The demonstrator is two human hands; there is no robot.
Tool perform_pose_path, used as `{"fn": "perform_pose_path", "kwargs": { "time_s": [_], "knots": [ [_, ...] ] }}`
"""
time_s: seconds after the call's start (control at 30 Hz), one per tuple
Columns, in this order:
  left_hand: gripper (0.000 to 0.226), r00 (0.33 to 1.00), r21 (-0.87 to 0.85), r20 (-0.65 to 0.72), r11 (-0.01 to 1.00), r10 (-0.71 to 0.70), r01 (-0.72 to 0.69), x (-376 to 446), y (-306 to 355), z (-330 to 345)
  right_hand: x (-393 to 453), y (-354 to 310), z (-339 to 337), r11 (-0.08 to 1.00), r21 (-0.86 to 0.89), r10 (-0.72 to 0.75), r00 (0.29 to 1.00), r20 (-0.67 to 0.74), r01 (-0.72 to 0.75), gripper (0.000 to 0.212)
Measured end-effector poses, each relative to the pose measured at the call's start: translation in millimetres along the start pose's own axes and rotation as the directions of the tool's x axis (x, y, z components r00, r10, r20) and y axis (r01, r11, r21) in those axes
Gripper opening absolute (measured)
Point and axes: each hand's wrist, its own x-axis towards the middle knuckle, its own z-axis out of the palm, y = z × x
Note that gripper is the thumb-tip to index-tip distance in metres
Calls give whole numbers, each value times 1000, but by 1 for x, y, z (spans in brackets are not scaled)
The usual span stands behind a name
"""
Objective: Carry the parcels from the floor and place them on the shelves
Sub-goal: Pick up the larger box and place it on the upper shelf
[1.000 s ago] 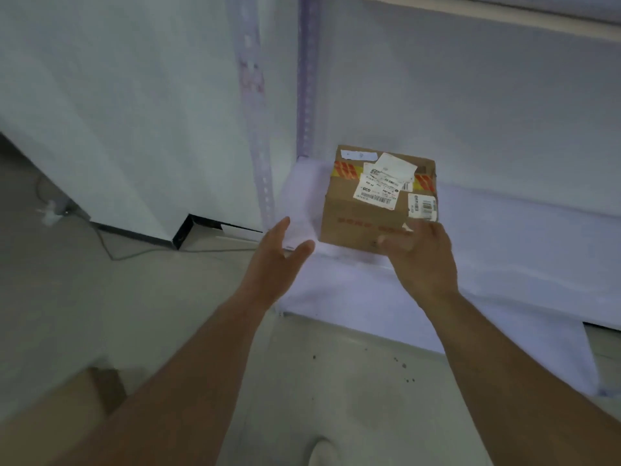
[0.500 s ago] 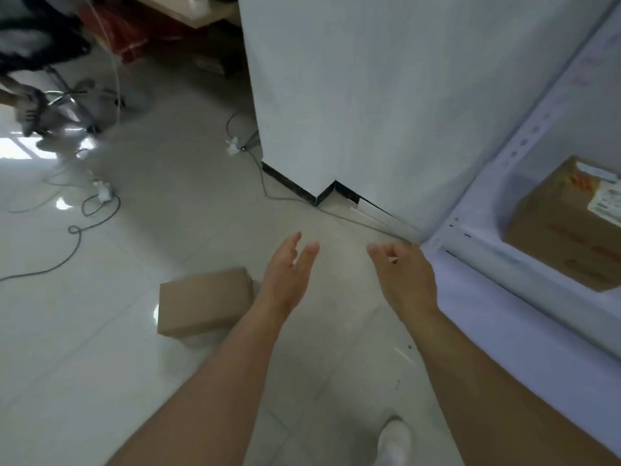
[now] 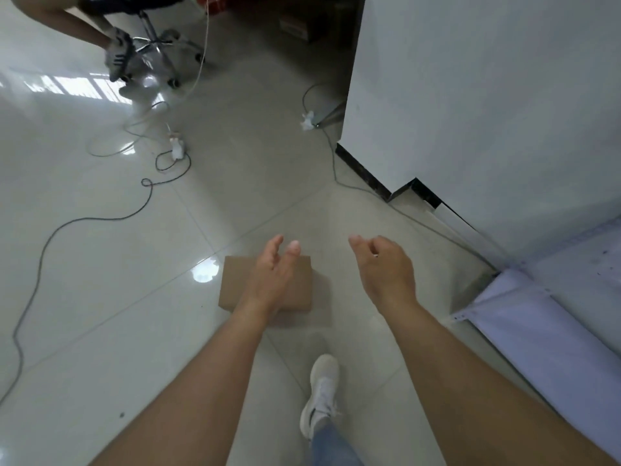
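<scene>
A plain brown cardboard parcel (image 3: 235, 284) lies flat on the glossy tiled floor in the middle of the view. My left hand (image 3: 274, 277) hovers above it, fingers apart, holding nothing and covering part of its top. My right hand (image 3: 386, 267) is held out to the parcel's right, also open and empty. The white shelf (image 3: 537, 317) shows only as a corner at the right edge; the parcel placed on it is out of view.
Cables (image 3: 84, 220) loop across the floor at left, with a power strip (image 3: 176, 148). Another person's leg (image 3: 87, 31) and a swivel chair base (image 3: 158, 48) are at top left. A white wall panel (image 3: 470, 95) stands at right. My white shoe (image 3: 321, 395) is below.
My view has swung left from the shelf down to the floor. Both hands left the shelved parcel and now reach out over the floor parcel, which has come to the centre.
</scene>
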Motion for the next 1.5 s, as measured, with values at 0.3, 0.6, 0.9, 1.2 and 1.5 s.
{"fn": "perform_pose_path", "kwargs": {
  "time_s": [0.3, 0.6, 0.9, 1.2, 1.5],
  "knots": [
    [55, 990, -4, -50, 991, -131, 131, 117, -19, -7, 107, -15, 81, 998, -1, 63, 994, 89, -63, 50],
    [56, 964, 13, -51, 965, -262, 263, 205, -88, -23, 165, 7, 182, 986, -59, 164, 969, 184, -156, 51],
    [45, 898, 36, -78, 899, -432, 436, 294, -199, -55, 213, 77, 287, 912, 36, 390, 893, 225, -407, 54],
    [81, 889, 160, -99, 874, -448, 459, 363, -290, -66, 246, 128, 383, 855, -68, 511, 814, 277, -514, 55],
    [73, 898, 253, -143, 862, -416, 440, 411, -336, -61, 274, 156, 417, 766, -205, 638, 757, 140, -609, 68]
  ]
}}
